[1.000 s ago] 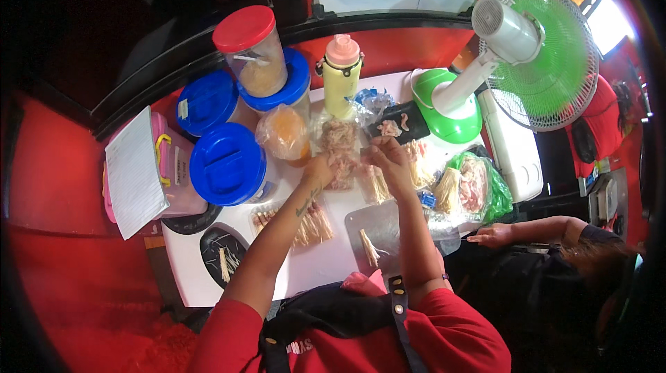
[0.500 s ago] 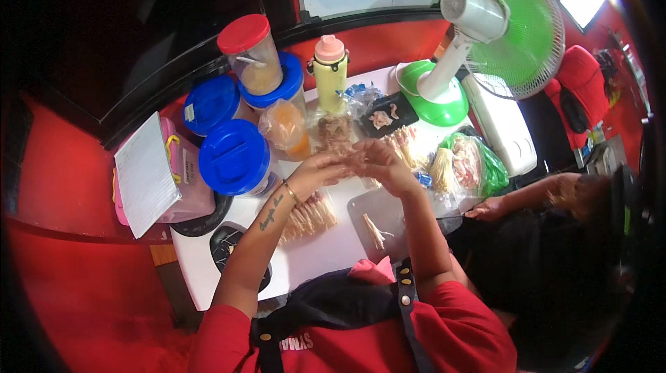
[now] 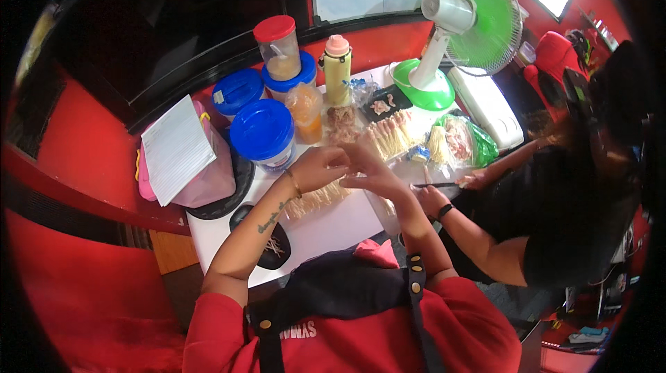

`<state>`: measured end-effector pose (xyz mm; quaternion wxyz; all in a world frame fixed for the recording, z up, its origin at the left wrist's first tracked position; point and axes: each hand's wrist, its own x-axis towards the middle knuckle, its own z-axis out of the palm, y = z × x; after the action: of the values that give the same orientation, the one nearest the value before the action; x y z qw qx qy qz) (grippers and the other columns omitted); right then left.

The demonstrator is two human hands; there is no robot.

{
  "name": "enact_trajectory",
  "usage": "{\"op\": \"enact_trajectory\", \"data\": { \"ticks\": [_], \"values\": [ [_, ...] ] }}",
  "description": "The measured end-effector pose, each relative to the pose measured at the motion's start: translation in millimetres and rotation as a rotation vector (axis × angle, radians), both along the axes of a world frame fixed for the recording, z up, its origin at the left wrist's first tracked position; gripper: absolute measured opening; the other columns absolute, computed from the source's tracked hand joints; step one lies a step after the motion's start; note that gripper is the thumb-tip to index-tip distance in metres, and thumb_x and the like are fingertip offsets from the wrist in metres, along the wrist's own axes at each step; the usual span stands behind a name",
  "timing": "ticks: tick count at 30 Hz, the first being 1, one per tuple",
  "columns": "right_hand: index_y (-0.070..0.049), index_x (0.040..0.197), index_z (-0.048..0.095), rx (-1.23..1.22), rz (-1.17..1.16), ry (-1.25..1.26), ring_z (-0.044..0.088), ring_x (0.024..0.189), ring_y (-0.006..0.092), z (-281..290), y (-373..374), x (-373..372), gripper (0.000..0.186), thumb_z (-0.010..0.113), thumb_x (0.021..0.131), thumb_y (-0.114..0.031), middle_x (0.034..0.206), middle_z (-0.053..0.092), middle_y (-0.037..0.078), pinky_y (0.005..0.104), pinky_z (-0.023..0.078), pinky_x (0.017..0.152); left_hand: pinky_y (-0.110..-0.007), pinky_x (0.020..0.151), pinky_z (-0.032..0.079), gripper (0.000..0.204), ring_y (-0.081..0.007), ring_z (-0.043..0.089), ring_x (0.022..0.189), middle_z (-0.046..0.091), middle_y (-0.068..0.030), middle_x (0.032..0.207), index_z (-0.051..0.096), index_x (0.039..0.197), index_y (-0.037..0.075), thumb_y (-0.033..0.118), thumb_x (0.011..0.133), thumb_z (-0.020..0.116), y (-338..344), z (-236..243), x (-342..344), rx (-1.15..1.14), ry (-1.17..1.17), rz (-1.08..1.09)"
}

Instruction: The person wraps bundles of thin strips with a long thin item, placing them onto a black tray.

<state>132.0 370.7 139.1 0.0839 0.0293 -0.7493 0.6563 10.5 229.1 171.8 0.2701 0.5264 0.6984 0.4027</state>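
Observation:
My left hand [image 3: 323, 167] and my right hand [image 3: 378, 172] meet above the middle of the white table. The left fingers are bent and close together; whether something small lies in them is hidden. On my right hand the thumb stands apart from the fingers, and nothing shows between them. Just beyond is a clear bag of brownish meat [image 3: 341, 123]. A row of skewers with pale meat [image 3: 394, 135] lies to its right. Under my left wrist is a pile of pale wooden skewers [image 3: 316, 201]. A black tray [image 3: 383, 106] with meat pieces sits farther back.
Blue-lidded tubs [image 3: 262, 130], a bag of orange liquid [image 3: 305, 111] and a yellow bottle [image 3: 338, 71] stand at the back left. A green fan [image 3: 424, 85] stands at the back right. Close on my right, a person [image 3: 548, 213] reaches over the table, holding a dark, thin object.
The view has shifted. My hands have drawn slightly nearer to me, and the right thumb has spread from the fingers. The person on the right has brought a second hand over the table.

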Motion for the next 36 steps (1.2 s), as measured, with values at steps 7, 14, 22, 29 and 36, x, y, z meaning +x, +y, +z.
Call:
{"op": "enact_trajectory", "data": {
  "ticks": [7,14,22,29,36],
  "values": [
    [0.001,0.121,0.043,-0.394,0.005,-0.031,0.057,0.093,0.0141,-7.3,-36.7,39.3,0.044,0.061,0.081,-0.005,0.103,0.058,0.008,0.0279,0.045,0.085,-0.026,0.061,0.045,0.018,-0.0104,0.058,0.070,0.063,-0.0051,0.078,0.062,0.083,0.004,0.020,0.076,0.061,-24.4,19.4,33.2,0.062,0.018,-0.061],
    [0.002,0.107,0.056,-0.436,-0.086,-0.184,0.060,0.083,0.0141,-33.4,-44.2,79.7,0.030,0.062,0.081,-0.011,0.089,0.063,0.007,0.0262,0.047,0.077,-0.023,0.069,0.046,0.013,-0.0100,0.058,0.076,0.062,-0.0041,0.083,0.056,0.089,0.000,0.010,0.081,0.058,-32.8,-19.9,41.6,-0.027,-0.141,-0.040],
    [0.001,0.106,0.057,-0.435,0.019,-0.304,0.057,0.079,0.0102,-57.9,-33.1,89.6,0.029,0.061,0.084,-0.017,0.091,0.061,0.005,0.0249,0.046,0.073,-0.017,0.060,0.044,0.028,-0.0040,0.057,0.072,0.061,0.0001,0.085,0.054,0.100,0.003,0.015,0.078,0.067,-27.3,-68.9,43.6,-0.174,-0.596,-0.010],
    [0.001,0.102,0.058,-0.292,0.072,-0.511,0.056,0.076,0.0101,-107.1,6.9,97.2,0.029,0.058,0.084,-0.021,0.083,0.061,0.004,0.0241,0.044,0.069,-0.016,0.057,0.044,0.043,-0.0046,0.056,0.066,0.061,0.0001,0.079,0.051,0.114,-0.001,0.011,0.076,0.068,-17.6,-132.5,46.4,-0.263,-0.771,0.107],
    [-0.006,0.096,0.060,0.561,-0.087,-0.605,0.060,0.079,0.0256,-178.5,57.6,89.6,0.024,0.058,0.079,-0.023,0.087,0.062,0.011,0.0312,0.047,0.069,-0.025,0.063,0.048,0.020,-0.0122,0.060,0.067,0.065,-0.0074,0.075,0.065,0.088,-0.001,0.013,0.072,0.067,-9.3,-157.4,57.8,-0.268,-0.327,0.231]
  ]
}}
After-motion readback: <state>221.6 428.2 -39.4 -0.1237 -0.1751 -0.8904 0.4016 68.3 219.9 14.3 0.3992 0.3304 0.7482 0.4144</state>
